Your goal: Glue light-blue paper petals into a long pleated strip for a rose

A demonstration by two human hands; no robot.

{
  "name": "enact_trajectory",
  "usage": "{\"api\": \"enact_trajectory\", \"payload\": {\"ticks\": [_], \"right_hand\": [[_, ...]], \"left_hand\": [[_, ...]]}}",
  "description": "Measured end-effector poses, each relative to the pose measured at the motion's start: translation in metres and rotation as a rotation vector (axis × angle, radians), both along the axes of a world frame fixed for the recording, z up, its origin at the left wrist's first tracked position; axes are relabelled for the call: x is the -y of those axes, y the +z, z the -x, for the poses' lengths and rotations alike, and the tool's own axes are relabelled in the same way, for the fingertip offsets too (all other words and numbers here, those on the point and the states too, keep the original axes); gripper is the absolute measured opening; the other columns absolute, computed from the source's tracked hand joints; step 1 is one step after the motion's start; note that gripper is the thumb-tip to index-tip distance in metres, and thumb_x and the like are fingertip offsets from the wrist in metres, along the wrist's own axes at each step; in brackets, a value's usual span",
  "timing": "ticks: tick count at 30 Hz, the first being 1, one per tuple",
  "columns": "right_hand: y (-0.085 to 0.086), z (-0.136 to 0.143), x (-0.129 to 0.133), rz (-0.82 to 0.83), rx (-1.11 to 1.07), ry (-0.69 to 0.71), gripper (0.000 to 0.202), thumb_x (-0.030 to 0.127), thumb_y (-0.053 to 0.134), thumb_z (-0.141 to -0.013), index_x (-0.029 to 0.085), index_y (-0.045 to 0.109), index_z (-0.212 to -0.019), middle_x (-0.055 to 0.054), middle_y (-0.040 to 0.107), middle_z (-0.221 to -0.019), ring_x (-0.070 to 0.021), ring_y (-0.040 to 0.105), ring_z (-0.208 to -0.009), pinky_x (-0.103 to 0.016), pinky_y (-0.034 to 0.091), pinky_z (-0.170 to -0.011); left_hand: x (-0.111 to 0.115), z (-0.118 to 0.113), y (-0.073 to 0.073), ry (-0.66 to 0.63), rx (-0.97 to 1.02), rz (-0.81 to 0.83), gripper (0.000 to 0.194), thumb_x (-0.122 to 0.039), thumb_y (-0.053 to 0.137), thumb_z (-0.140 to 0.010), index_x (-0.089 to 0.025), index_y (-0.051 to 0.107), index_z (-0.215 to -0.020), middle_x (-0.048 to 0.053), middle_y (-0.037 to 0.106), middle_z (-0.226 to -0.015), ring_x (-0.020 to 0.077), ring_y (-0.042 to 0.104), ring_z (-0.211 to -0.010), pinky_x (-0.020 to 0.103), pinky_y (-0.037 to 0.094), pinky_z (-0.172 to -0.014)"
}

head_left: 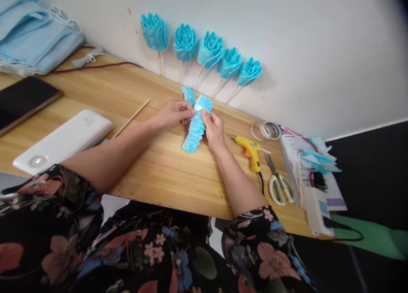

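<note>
A pleated light-blue strip point(195, 133) is held above the wooden table, its lower end hanging down toward me. My left hand point(177, 114) pinches its left edge near the top, fingers curled. On the right edge, my right hand point(213, 127) grips the strip with the thumb on its front. Another blue pleated piece point(188, 95) shows just behind, beyond my left fingers; whether it joins the strip I cannot tell. Several blue flowers on sticks point(185, 42) lean against the wall behind my hands.
Right of my hands lie a yellow glue gun point(251, 152), scissors point(279, 184), tape rolls point(266, 131) and a power strip point(318, 210). At the left are a white power bank point(63, 140), a phone point(25, 100), a wooden stick point(131, 118) and stacked blue masks point(35, 34).
</note>
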State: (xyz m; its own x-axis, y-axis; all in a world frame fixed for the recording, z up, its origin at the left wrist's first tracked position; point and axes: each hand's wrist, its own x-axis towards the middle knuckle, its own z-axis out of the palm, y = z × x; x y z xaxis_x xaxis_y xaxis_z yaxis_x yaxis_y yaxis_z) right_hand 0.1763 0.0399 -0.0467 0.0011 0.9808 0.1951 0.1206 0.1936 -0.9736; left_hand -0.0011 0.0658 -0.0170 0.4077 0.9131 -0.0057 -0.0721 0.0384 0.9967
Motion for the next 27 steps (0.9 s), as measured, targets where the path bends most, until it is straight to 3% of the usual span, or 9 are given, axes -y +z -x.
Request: {"api": "enact_trajectory", "payload": {"ticks": [5,10,20,27], "right_hand": [[0.0009,0.0001,0.0007,0.023,0.067,0.027,0.058,0.078,0.069,-0.077,0.021,0.060,-0.078,0.004,0.053,-0.068,-0.0106,0.045,-0.062,-0.027,0.041,-0.060],[0.0041,0.0005,0.0024,-0.015,0.189,-0.005,0.061,0.081,0.063,-0.080,0.021,0.054,-0.071,0.004,0.050,-0.065,-0.0103,0.043,-0.062,-0.027,0.037,-0.059],[0.0020,0.0016,0.0002,-0.033,0.085,0.012,0.064,0.082,0.056,-0.085,0.023,0.042,-0.065,0.004,0.040,-0.065,-0.0102,0.038,-0.063,-0.027,0.035,-0.061],[0.0032,0.0009,0.0014,-0.002,0.169,0.023,0.061,0.082,0.061,-0.081,0.021,0.058,-0.074,0.003,0.048,-0.068,-0.0111,0.042,-0.065,-0.027,0.037,-0.061]], "left_hand": [[-0.0001,-0.0006,0.0003,0.000,-0.021,0.005,0.027,-0.009,0.065,-0.093,-0.014,0.059,-0.068,-0.003,0.058,-0.054,0.0076,0.055,-0.052,0.019,0.043,-0.057],[0.0012,0.0002,0.0018,-0.002,-0.065,-0.003,0.024,-0.009,0.064,-0.091,-0.014,0.059,-0.068,-0.003,0.059,-0.055,0.0080,0.056,-0.053,0.019,0.044,-0.058],[-0.0022,-0.0027,-0.0033,0.082,0.008,0.011,0.024,-0.015,0.064,-0.093,-0.015,0.058,-0.069,-0.002,0.060,-0.055,0.0080,0.056,-0.051,0.019,0.042,-0.056],[-0.0025,-0.0029,-0.0040,0.062,-0.007,0.000,0.024,-0.013,0.063,-0.092,-0.015,0.057,-0.069,-0.003,0.059,-0.054,0.0089,0.055,-0.051,0.021,0.043,-0.056]]}}
